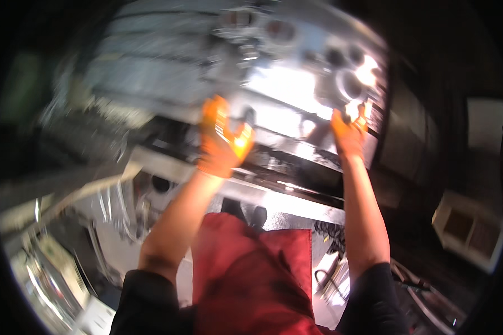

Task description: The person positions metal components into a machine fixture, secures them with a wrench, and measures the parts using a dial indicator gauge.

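Observation:
Both of my hands wear orange gloves and reach out over a metal work surface [296,89]; the picture is smeared by motion. My left hand [222,137] is open, its thumb spread away from the fingers. Beside its thumb is a small dark piece [248,115], too blurred to name; I cannot tell whether they touch. My right hand [350,133] is stretched forward at the right end of the surface, thumb and fingers apart. Just beyond it stands a round metal part [349,84] with a dark centre. I make out nothing held in either hand.
Round, cup-like parts [280,32] stand at the back of the surface. A dark slotted channel [285,167] and a pale metal edge [302,205] run along its front. Clear plastic wrap [114,209] hangs at the left. A pale box [469,229] is at the far right.

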`<action>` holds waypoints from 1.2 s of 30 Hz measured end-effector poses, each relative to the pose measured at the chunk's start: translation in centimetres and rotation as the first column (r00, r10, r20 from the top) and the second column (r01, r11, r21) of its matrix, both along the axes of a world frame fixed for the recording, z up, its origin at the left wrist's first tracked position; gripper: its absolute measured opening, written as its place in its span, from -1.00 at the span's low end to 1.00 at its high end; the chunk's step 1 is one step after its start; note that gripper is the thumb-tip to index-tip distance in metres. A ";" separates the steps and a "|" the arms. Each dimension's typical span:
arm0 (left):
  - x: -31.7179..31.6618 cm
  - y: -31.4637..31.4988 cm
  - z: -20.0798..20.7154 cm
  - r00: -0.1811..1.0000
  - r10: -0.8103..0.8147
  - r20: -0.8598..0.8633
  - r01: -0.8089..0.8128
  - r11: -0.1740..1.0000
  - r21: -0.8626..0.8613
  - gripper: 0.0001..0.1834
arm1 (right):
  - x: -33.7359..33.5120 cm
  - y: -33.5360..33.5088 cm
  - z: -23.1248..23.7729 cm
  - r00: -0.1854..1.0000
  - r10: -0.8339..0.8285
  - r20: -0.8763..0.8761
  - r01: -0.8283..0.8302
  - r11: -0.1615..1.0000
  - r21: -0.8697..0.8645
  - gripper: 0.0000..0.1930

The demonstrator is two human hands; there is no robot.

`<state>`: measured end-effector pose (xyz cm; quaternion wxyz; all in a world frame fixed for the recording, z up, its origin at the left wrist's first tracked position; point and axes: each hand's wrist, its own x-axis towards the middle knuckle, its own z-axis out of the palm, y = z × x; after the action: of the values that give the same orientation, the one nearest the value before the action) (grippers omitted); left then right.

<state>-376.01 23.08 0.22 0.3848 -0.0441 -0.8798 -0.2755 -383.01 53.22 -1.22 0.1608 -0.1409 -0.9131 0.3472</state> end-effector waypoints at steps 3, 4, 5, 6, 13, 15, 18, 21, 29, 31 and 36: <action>13.7 -1.0 1.1 0.688 -0.179 0.703 -0.127 0.924 0.360 -0.39 | 8.2 0.6 2.2 0.980 0.175 0.097 -0.184 0.978 0.099 -0.24; 19.4 -2.0 -0.8 0.672 -0.043 0.739 -0.254 0.924 0.284 -0.39 | 11.4 -0.9 3.2 0.967 0.212 0.138 -0.223 0.972 0.069 -0.25; 25.0 -3.0 -1.7 0.544 0.040 0.838 -0.402 0.889 0.218 -0.38 | 14.5 -0.8 2.6 0.945 0.296 0.138 -0.245 0.923 -0.298 -0.30; 31.3 -4.4 -3.1 0.452 0.072 0.889 -0.577 0.784 0.230 -0.36 | 16.9 0.8 0.2 0.878 0.443 0.180 -0.439 0.896 -0.063 -0.35; 59.7 -14.0 -8.6 0.049 0.438 0.898 -0.885 0.435 -0.164 -0.60 | 32.4 7.2 -5.8 0.660 0.477 0.580 -0.491 0.858 -0.147 -0.45; 59.7 -16.9 -6.5 -0.045 0.236 0.971 -0.961 0.257 -0.107 -0.45 | 34.0 2.6 -0.7 0.569 0.319 0.758 -0.547 0.835 0.059 -0.51; 61.4 -20.6 -16.2 0.029 0.369 0.929 -0.961 0.266 -0.076 -0.48 | 32.6 6.9 -6.4 0.466 0.324 0.823 -0.698 0.706 0.118 -0.47; 57.0 -26.3 -21.6 0.043 0.447 0.893 -0.946 0.307 -0.108 -0.46 | 30.8 4.0 -5.3 0.408 0.230 0.884 -0.743 0.646 0.175 -0.44; 47.1 -51.9 -28.2 0.023 0.582 0.813 -0.887 0.386 -0.251 -0.69 | 30.3 -16.2 -1.3 0.241 0.273 0.931 -0.709 0.705 -0.023 -0.58; 46.3 -56.9 -30.2 -0.004 0.592 0.806 -0.825 0.453 -0.338 -0.73 | 31.0 -20.3 -1.1 0.174 0.361 0.916 -0.705 0.695 -0.140 -0.63; 42.1 -63.7 -29.5 -0.050 0.380 0.924 -0.676 0.668 -0.311 -0.74 | 33.7 -22.0 -1.1 0.175 0.218 0.960 -0.794 0.608 0.007 -0.69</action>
<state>-333.86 -40.63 -29.28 -0.1643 0.5273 -0.8160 -0.1707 -349.28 31.18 -2.33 -0.4592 0.0773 -0.8848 -0.0147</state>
